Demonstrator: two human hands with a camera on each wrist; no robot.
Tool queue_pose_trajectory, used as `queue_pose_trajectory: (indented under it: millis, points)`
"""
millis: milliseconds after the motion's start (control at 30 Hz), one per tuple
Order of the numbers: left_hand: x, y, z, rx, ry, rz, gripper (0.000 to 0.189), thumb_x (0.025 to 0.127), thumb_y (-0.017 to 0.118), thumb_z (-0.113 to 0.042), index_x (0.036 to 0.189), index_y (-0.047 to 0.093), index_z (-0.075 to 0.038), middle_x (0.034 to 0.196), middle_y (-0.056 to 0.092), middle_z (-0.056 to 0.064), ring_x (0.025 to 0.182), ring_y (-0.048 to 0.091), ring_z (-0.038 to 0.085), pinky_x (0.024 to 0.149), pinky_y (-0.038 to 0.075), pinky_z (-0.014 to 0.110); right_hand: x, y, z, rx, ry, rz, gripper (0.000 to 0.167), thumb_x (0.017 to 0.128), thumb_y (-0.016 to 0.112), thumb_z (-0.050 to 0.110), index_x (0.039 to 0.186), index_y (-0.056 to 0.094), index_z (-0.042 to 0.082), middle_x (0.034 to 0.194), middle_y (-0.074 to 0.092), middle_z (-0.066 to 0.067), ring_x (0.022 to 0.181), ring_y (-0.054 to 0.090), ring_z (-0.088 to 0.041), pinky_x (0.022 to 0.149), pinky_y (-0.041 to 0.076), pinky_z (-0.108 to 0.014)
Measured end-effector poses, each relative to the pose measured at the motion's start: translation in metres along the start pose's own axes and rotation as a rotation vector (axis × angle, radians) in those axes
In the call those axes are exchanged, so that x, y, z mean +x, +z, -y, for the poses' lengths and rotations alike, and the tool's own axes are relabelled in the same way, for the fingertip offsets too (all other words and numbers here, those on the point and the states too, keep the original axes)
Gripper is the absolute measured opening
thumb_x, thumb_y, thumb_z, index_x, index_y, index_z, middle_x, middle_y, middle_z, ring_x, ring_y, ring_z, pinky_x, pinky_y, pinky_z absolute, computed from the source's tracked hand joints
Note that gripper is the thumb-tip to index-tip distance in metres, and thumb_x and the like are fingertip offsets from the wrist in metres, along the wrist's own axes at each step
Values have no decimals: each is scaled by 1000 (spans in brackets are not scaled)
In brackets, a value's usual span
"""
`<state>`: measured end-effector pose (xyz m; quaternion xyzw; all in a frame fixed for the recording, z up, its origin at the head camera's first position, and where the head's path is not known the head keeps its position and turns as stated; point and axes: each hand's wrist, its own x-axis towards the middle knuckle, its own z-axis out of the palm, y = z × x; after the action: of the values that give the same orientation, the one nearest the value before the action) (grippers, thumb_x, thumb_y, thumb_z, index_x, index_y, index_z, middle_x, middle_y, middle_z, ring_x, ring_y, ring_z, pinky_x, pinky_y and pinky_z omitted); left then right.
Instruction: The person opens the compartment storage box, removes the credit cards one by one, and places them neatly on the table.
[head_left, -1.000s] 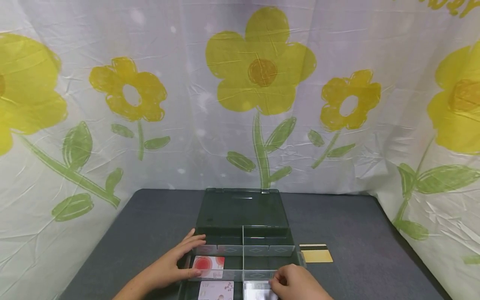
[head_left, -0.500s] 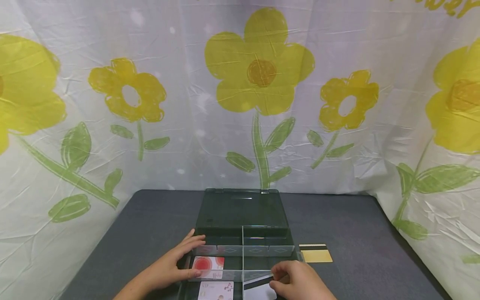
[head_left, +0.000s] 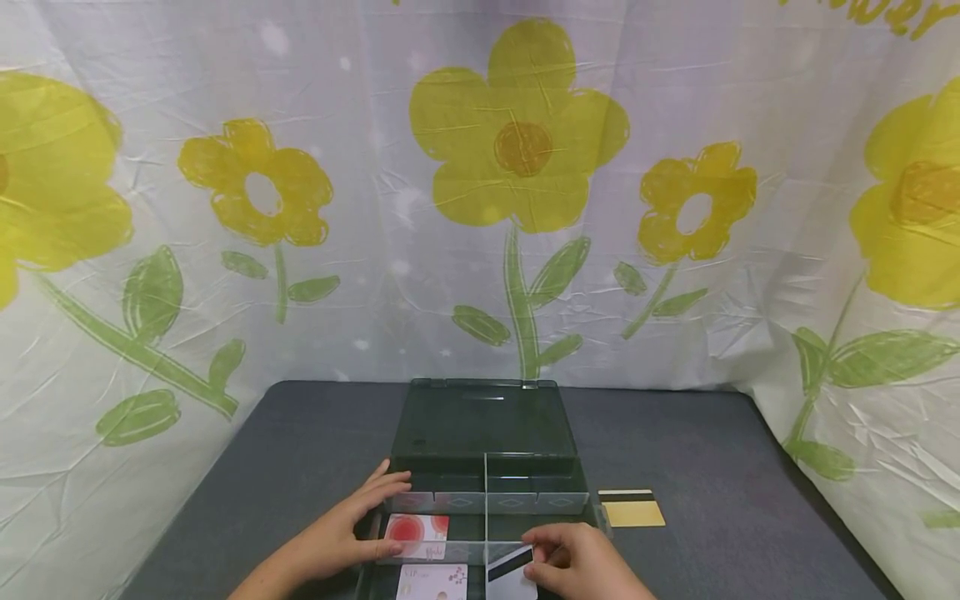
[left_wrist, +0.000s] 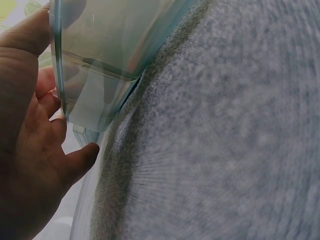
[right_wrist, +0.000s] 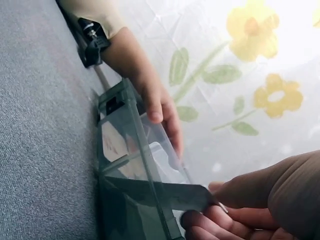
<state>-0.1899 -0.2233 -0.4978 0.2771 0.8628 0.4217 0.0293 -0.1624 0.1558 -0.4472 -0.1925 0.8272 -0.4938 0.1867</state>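
An open, dark translucent card box [head_left: 530, 525] with a central divider stands on the table. Over its left edge lies my left hand [head_left: 341, 525], its fingers spread fairly straight and its thumb reaching over the red-and-white card [head_left: 412, 530]. My right hand [head_left: 581, 560] pinches the right edge of a white card with a black stripe [head_left: 512, 575] between thumb and fingertips, at the front right compartment. This card is tilted, its lower part inside the box in the right wrist view. A pale pink VIP card [head_left: 431, 581] lies in the front left compartment.
A gold card with a black stripe [head_left: 633, 510] lies on the dark grey table [head_left: 720, 467], right of the box. The box's lid [head_left: 483, 421] leans back behind it. A white flower-print cloth [head_left: 360, 275] hangs behind the table.
The white striped card has been tilted up, and its stripe has come into view. My right hand has shifted slightly left with it. The left hand stays in place.
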Motion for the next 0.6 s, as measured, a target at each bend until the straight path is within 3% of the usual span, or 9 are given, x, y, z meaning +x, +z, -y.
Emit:
queue_pose_trajectory:
  millis: [167,433,600]
  points:
    - [1,0,0,-34,-21,21,73,93,78,-33,154,46,-12,163,35,13,152,7,49,103,29,76,2,-1,-3,84,22,42,27,96,70,5,118,70,-9,83,65,0,76,62,-17,70,54,-31]
    - [0,0,-2,-61,-23,21,73,92,79,-31,154,46,-10,164,31,16,151,6,52,102,26,80,1,-5,-7,133,11,63,26,94,69,1,118,69,-11,81,66,-2,71,59,-15,66,52,-28]
    - [0,0,-4,-43,-22,11,73,91,80,-32,154,47,-10,164,33,15,151,8,52,102,27,79,-1,-8,-7,167,-42,63,27,92,68,-1,117,68,-13,82,66,-3,68,60,-12,64,52,-23]
